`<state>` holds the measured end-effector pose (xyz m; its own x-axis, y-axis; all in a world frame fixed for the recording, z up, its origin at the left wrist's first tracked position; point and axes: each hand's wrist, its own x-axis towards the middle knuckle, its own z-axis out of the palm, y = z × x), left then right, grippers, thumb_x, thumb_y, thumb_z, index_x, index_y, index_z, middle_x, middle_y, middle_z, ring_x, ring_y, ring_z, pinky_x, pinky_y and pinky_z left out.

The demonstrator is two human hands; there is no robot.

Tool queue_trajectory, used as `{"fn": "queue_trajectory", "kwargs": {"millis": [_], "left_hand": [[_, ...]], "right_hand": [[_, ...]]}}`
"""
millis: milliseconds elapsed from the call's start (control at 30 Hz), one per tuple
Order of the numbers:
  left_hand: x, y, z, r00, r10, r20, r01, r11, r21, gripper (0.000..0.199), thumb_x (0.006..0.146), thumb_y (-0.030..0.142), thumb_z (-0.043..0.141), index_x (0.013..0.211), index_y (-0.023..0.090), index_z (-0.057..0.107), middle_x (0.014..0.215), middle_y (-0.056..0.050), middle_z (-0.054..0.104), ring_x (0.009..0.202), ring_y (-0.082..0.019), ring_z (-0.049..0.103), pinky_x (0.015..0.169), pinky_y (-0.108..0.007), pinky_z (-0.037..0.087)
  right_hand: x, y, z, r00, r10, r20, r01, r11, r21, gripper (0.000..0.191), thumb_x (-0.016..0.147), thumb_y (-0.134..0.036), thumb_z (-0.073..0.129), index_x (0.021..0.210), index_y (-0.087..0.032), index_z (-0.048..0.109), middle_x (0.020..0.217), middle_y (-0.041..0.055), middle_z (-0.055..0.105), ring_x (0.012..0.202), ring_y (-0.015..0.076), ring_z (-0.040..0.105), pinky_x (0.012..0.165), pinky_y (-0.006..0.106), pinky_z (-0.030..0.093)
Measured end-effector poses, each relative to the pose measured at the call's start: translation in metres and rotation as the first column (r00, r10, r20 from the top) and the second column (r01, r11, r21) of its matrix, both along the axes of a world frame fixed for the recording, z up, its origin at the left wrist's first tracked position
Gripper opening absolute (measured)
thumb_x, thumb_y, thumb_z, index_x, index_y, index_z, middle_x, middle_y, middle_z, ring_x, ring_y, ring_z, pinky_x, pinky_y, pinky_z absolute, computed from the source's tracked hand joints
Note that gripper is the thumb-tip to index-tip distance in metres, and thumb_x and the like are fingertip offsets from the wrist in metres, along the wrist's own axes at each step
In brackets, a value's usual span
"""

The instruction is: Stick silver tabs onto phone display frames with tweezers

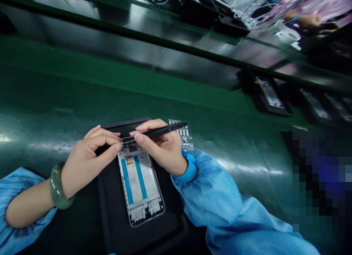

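An open phone frame (140, 181) with two blue strips lies in a black tray (110, 218). My right hand (165, 146) grips black tweezers (162, 131), their tips pointing left over the phone's upper end. At those tips the thumb and fingers of my left hand (90, 150) come together in a pinch. What the left fingers hold, if anything, is too small to make out. Both hands hide the top of the phone frame. Behind my right hand lies a sheet of small pale parts (183, 132), partly covered by the tweezers.
Green matting covers the bench (220, 137). At the right stand more black trays with phone frames (271, 93) in them. A metal ledge (154, 42) runs across behind. Beyond it are cables (253, 20), a white roll (288, 33) and another person's hand (309, 21).
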<state>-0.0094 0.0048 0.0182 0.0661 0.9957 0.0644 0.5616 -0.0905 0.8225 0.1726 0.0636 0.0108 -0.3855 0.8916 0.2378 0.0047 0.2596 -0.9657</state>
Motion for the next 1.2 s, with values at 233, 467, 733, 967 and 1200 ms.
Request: {"fn": "queue_trajectory", "kwargs": {"millis": [233,467,733,967,1200], "left_hand": [[0.0,0.0,-0.001,1.0,-0.026,-0.013,0.027,1.0,0.015,0.014,0.084,0.034,0.055,0.081,0.027,0.067,0.093,0.003,0.069,0.095,-0.017,0.062,0.11,-0.052,0.021],[0.0,-0.002,-0.001,0.996,-0.045,-0.071,0.047,0.998,0.029,0.017,0.087,0.033,0.049,0.087,0.026,0.065,0.092,0.004,0.068,0.096,-0.016,0.061,0.11,-0.048,0.022],[-0.003,-0.008,-0.019,0.911,-0.112,-0.397,0.247,0.919,0.307,0.015,0.08,0.024,0.058,0.095,0.024,0.061,0.106,-0.003,0.062,0.11,-0.02,0.055,0.107,-0.048,0.027],[-0.007,-0.007,-0.018,0.895,-0.123,-0.43,0.272,0.912,0.306,0.016,0.081,0.025,0.058,0.096,0.025,0.062,0.106,-0.002,0.063,0.108,-0.021,0.056,0.107,-0.049,0.029],[-0.007,-0.006,-0.019,0.896,-0.121,-0.426,0.268,0.914,0.305,0.015,0.08,0.026,0.058,0.095,0.025,0.063,0.105,-0.002,0.063,0.107,-0.022,0.057,0.107,-0.049,0.029]], "right_hand": [[-0.003,-0.003,0.004,0.999,0.032,-0.03,-0.036,0.989,-0.147,0.019,0.075,-0.032,0.069,0.086,-0.02,0.06,0.082,0.0025,0.065,0.073,0.0144,0.066,0.066,0.028,0.057],[-0.004,0.002,0.011,0.992,0.007,-0.124,-0.045,0.951,-0.305,0.017,0.075,-0.031,0.068,0.08,-0.018,0.058,0.072,-0.0007,0.066,0.058,0.0098,0.066,0.056,0.021,0.057],[-0.006,0.017,0.01,1.0,0.029,-0.001,-0.027,0.931,-0.365,0.026,0.071,-0.035,0.069,0.08,-0.016,0.056,0.068,-0.0012,0.064,0.056,0.0103,0.065,0.053,0.02,0.055],[-0.003,0.015,0.002,0.978,0.111,0.174,-0.085,0.985,-0.153,0.014,0.077,-0.029,0.063,0.082,-0.017,0.057,0.069,-0.0018,0.061,0.061,0.0108,0.065,0.054,0.02,0.052],[0.001,0.016,0.0,0.956,0.133,0.262,-0.118,0.99,-0.071,0.015,0.08,-0.031,0.06,0.086,-0.018,0.057,0.071,-0.0011,0.061,0.063,0.011,0.062,0.055,0.022,0.05]]}}
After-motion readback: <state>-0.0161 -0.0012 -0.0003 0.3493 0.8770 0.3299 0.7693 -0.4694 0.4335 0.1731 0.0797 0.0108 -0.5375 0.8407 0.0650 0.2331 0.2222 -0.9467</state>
